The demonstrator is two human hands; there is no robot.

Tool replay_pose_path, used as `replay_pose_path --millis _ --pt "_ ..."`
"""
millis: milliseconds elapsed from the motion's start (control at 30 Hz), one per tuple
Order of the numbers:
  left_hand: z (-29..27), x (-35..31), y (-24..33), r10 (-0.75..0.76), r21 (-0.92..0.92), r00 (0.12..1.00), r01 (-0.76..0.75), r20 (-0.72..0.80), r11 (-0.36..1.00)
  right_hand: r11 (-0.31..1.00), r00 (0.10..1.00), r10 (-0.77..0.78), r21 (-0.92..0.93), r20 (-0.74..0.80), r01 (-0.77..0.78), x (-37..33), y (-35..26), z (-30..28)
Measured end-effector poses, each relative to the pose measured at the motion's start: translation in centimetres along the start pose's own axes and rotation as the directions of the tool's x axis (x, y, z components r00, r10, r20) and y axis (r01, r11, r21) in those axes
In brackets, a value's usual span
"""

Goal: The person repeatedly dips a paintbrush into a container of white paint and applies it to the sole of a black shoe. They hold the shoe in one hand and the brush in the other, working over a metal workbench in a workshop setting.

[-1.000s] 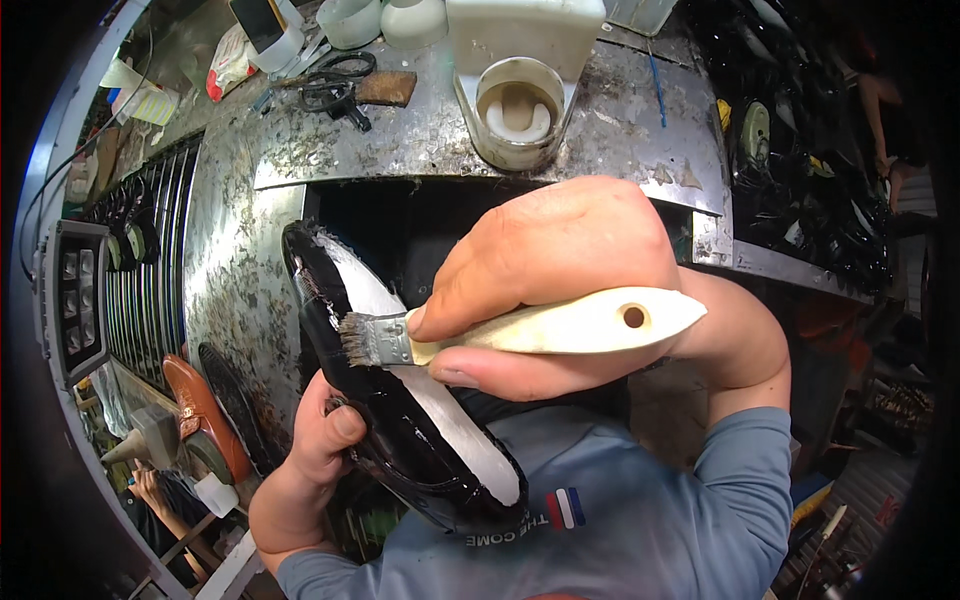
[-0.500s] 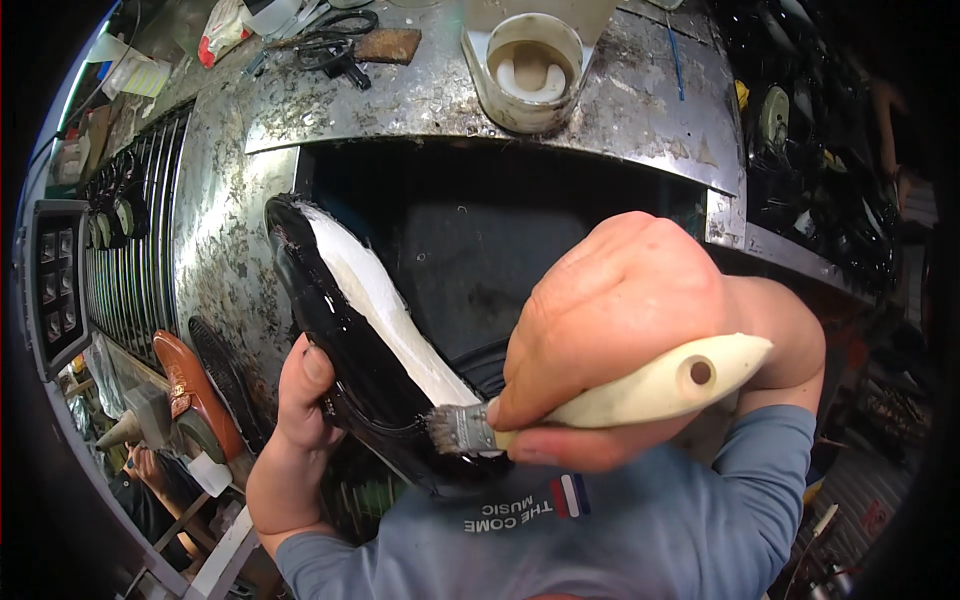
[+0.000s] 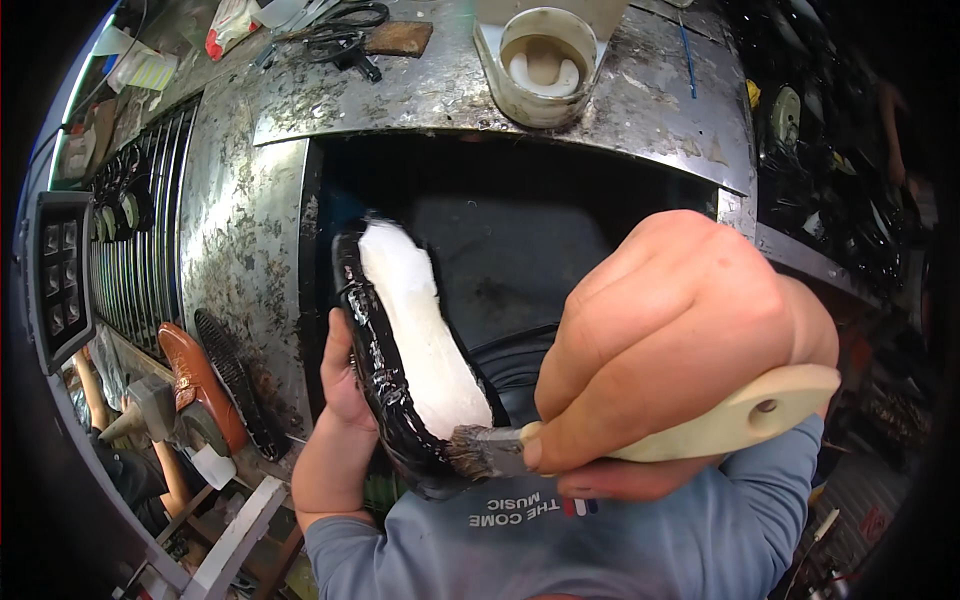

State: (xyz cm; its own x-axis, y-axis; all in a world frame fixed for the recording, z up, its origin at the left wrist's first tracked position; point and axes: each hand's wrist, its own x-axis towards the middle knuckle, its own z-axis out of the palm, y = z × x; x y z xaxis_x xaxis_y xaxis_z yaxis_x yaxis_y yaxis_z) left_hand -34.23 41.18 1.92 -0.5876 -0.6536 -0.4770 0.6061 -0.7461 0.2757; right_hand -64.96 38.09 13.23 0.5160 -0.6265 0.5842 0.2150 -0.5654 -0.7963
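My left hand [image 3: 348, 375] grips a glossy black shoe [image 3: 376, 345] from its left side; most of its fingers are hidden behind the shoe. The shoe is turned so that its white underside [image 3: 415, 325] faces up, with the black upper wrapped around the edge. My right hand [image 3: 680, 340] is closed around the cream handle of a flat brush [image 3: 740, 420]. The brush's bristles [image 3: 475, 452] touch the rim of the shoe at the end nearest my body, beside the white area.
Beyond the shoe, a cloudy jar [image 3: 545, 75] with pale liquid stands on the worn metal bench [image 3: 400, 100]. Scissors [image 3: 340, 30] and a brown block [image 3: 399, 38] lie left of it. A brown shoe [image 3: 200, 385] and a black sole [image 3: 235, 385] rest at left. Another person's arm [image 3: 172, 475] shows lower left.
The shoe has tilted and shifted right, so more of its white underside shows. My right hand and the brush have moved right and slightly down, with bristles still at the shoe's near end.
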Motion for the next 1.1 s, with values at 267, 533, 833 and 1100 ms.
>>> replay_pose_path --millis 267,533,833,1100 --pt "1.8 2.2 -3.6 -0.076 -0.308 0.992 0.104 0.102 0.946 0.993 0.995 -0.026 0.114 0.096 0.015 2.5 0.6 -0.6" --pt "2.3 3.6 -4.3 -0.069 -0.337 0.986 0.116 0.149 0.934 0.955 0.981 -0.169 0.231 -0.094 0.187 3.4 2.9 1.0" --pt "2.4 4.8 -5.3 -0.109 -0.350 0.982 0.157 0.154 0.924 0.871 0.913 0.185 0.370 0.364 -0.324 4.0 4.4 0.0" --pt "2.5 5.2 -5.9 -0.135 -0.356 0.978 0.184 0.159 0.916 0.860 0.878 0.218 0.341 0.426 -0.380 3.9 5.4 0.2"
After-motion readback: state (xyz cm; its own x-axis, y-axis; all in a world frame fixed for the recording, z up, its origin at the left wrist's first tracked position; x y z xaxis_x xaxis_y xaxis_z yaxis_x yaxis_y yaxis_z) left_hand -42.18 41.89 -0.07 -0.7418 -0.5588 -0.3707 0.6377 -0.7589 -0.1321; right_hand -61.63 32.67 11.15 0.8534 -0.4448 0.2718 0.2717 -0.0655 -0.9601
